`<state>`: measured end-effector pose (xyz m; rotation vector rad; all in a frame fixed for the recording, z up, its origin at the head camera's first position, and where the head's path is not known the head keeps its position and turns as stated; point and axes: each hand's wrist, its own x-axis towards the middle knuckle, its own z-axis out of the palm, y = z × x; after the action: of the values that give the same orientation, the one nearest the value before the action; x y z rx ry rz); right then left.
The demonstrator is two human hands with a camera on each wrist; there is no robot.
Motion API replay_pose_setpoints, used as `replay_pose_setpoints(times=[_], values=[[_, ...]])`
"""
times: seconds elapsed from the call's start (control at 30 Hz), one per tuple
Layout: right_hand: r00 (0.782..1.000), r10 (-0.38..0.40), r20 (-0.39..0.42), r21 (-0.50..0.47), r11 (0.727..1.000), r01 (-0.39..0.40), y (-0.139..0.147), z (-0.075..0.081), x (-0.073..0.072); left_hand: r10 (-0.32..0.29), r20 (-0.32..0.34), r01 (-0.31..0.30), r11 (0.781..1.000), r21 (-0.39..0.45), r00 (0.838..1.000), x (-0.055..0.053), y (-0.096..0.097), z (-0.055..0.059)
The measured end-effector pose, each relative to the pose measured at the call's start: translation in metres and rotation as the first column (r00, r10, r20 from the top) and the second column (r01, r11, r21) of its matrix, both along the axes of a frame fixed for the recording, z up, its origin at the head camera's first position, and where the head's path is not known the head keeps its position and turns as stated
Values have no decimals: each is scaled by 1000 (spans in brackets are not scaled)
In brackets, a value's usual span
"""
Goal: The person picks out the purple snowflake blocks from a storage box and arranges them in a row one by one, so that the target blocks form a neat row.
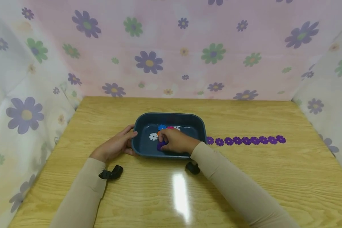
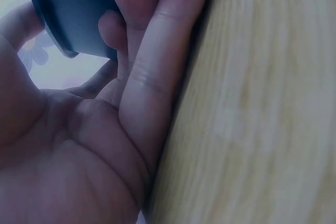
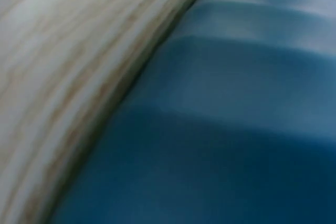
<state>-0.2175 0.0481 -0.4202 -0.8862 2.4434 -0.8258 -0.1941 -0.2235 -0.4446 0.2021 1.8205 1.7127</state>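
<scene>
A dark blue-grey plastic tub (image 1: 148,151) sits on the wooden table. My left hand (image 1: 116,146) grips its left end, thumb over the rim; in the left wrist view the fingers (image 2: 152,72) lie along the tub's outer wall (image 2: 79,19). Inside the tub, my right hand (image 1: 178,141) has its fingers curled at a purple notched plastic disc (image 1: 160,145), which it appears to pinch. Around that hand lie a white disc (image 1: 153,136), a blue disc (image 1: 161,127), a pink disc (image 1: 170,127) and a partly hidden orange one. The right wrist view shows only blurred tub wall (image 3: 226,87) and tabletop.
A row of several purple notched discs (image 1: 246,140) runs rightward across the table (image 1: 245,177) from the tub's right end. Black wrist devices (image 1: 111,173) sit at both cuffs. Flower-patterned cloth (image 1: 165,38) hangs behind the table and at both sides.
</scene>
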Motion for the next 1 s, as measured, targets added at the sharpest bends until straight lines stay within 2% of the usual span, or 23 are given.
replay_pose_setpoints(times=[0.17,0.37,0.67,0.83,1.0], values=[[1000,17,9,-14,1000,-16,0,2,0,3,1,-3,1000,0,1000,0,-1,2],[998,47,-33,-30,998,-48,2,2,1,1,8,-1,1000,17,1000,1,2,3],[996,36,-79,-56,998,-41,2,1,2,-3,13,2,1000,31,1000,1,0,4],[997,9,-72,-71,997,-14,9,9,4,-11,7,10,999,33,1000,1,0,3],[997,-18,-76,-87,996,11,30,24,8,-13,-7,14,1000,22,1000,1,0,3]])
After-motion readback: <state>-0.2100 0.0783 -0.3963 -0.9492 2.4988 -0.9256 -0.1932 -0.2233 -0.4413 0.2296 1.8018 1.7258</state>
